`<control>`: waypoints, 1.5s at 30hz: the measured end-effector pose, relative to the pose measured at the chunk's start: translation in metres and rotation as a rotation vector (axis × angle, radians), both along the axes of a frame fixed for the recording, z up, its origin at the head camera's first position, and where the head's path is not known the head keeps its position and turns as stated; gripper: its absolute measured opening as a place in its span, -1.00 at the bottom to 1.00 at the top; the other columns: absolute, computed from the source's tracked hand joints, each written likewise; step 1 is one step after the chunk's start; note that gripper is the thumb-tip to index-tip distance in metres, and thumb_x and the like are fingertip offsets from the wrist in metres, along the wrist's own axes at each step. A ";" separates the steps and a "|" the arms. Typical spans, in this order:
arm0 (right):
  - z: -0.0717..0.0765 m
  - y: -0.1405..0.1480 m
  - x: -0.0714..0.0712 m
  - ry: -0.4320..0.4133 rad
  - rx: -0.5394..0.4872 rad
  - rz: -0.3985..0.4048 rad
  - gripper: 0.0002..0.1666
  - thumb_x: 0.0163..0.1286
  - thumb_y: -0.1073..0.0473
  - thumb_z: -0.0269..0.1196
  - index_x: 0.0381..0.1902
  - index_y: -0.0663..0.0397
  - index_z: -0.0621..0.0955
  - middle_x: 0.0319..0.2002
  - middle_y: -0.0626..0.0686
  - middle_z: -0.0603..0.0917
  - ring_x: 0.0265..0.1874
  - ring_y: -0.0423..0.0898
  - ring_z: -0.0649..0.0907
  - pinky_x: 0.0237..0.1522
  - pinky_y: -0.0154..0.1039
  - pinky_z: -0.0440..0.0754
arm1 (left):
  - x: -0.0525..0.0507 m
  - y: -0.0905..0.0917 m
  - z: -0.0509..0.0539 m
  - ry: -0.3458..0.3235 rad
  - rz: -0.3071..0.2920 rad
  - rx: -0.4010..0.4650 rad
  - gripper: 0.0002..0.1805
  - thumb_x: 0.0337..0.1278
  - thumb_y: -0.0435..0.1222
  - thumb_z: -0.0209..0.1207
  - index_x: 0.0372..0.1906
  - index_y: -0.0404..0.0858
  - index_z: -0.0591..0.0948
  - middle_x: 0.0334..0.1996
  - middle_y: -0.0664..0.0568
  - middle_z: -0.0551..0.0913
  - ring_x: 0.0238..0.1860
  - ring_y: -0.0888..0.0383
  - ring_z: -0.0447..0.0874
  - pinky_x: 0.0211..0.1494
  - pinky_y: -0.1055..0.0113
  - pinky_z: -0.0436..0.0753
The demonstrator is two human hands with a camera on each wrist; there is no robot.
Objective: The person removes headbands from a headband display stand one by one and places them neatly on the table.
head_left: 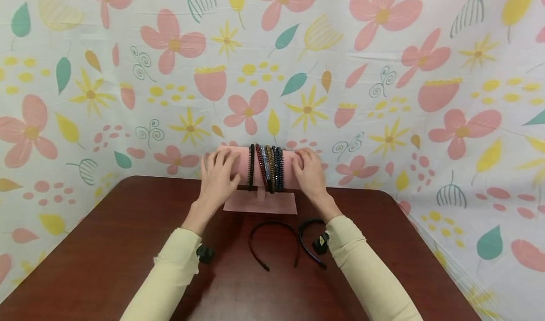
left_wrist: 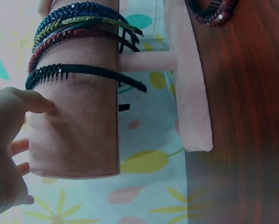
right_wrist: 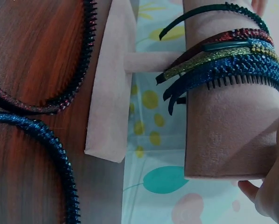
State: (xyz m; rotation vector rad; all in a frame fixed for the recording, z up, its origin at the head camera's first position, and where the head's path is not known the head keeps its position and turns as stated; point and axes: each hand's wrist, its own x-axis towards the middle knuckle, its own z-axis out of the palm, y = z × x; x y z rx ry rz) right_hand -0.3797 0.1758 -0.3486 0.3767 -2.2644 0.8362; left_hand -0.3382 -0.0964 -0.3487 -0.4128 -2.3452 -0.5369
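A pink headband stand (head_left: pixel 242 162), a padded roll on a flat base, stands near the table's far edge. My left hand (head_left: pixel 217 177) grips the roll's left end, thumb in front and fingers over the top; the left wrist view shows the thumb (left_wrist: pixel 39 101) against the padding. At the other end my right hand (head_left: pixel 312 174) holds the roll, its fingers partly hidden in the right wrist view. Several headbands circle the middle: a black toothed one (left_wrist: pixel 83 69) set apart, then red (right_wrist: pixel 233 36), gold (right_wrist: pixel 209 60) and blue (right_wrist: pixel 223 70) ones bunched together.
On the dark wooden table (head_left: pixel 127 245), a dark red headband (head_left: pixel 272 222) and a dark blue headband (head_left: pixel 307 251) lie side by side in front of the stand. Behind the table hangs a flower-printed cloth (head_left: pixel 306 75).
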 end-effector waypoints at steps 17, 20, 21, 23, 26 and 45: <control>0.001 -0.001 0.000 0.031 -0.037 -0.010 -0.58 0.51 0.01 0.11 0.09 0.19 0.62 0.20 0.18 0.56 0.28 0.13 0.47 0.38 0.02 0.35 | -0.023 -0.013 0.036 -0.244 -0.197 -0.194 -0.06 0.10 0.12 0.34 0.55 0.04 0.19 0.57 -0.03 0.10 0.57 -0.24 -0.05 0.52 -0.35 -0.24; -0.002 -0.002 0.000 0.031 -0.056 -0.011 -0.59 0.50 0.02 0.13 0.09 0.19 0.63 0.21 0.17 0.56 0.28 0.12 0.47 0.37 0.02 0.36 | -0.027 -0.011 0.036 -0.274 -0.196 -0.200 0.01 0.06 0.17 0.34 0.57 0.06 0.12 0.58 -0.03 0.07 0.57 -0.21 -0.06 0.53 -0.33 -0.24; -0.003 -0.002 0.000 0.027 -0.064 -0.012 -0.59 0.49 0.02 0.13 0.09 0.19 0.63 0.21 0.17 0.56 0.29 0.11 0.47 0.37 0.01 0.36 | -0.027 -0.011 0.036 -0.283 -0.196 -0.203 0.02 0.05 0.18 0.34 0.57 0.06 0.12 0.58 -0.03 0.07 0.57 -0.20 -0.06 0.53 -0.33 -0.23; -0.004 -0.003 0.000 0.021 -0.081 -0.011 -0.59 0.48 0.03 0.14 0.10 0.19 0.64 0.21 0.16 0.56 0.29 0.11 0.47 0.37 0.01 0.36 | -0.029 -0.010 0.036 -0.299 -0.201 -0.213 0.04 0.04 0.18 0.35 0.57 0.06 0.11 0.58 -0.03 0.05 0.57 -0.19 -0.06 0.52 -0.34 -0.22; -0.006 -0.004 0.000 0.014 -0.101 -0.005 -0.59 0.47 0.04 0.16 0.10 0.20 0.63 0.22 0.17 0.56 0.29 0.10 0.46 0.38 0.00 0.35 | -0.030 -0.008 0.036 -0.307 -0.198 -0.235 0.08 -0.01 0.23 0.35 0.58 0.05 0.11 0.58 -0.03 0.06 0.57 -0.18 -0.04 0.50 -0.38 -0.20; -0.008 -0.006 -0.002 0.028 -0.121 -0.003 -0.58 0.48 0.03 0.16 0.12 0.19 0.62 0.22 0.17 0.56 0.31 0.10 0.47 0.40 0.00 0.34 | -0.035 0.001 0.044 -0.272 -0.153 -0.385 0.19 -0.14 0.34 0.34 0.58 0.02 0.09 0.58 -0.02 0.09 0.53 -0.17 0.10 0.43 -0.48 -0.19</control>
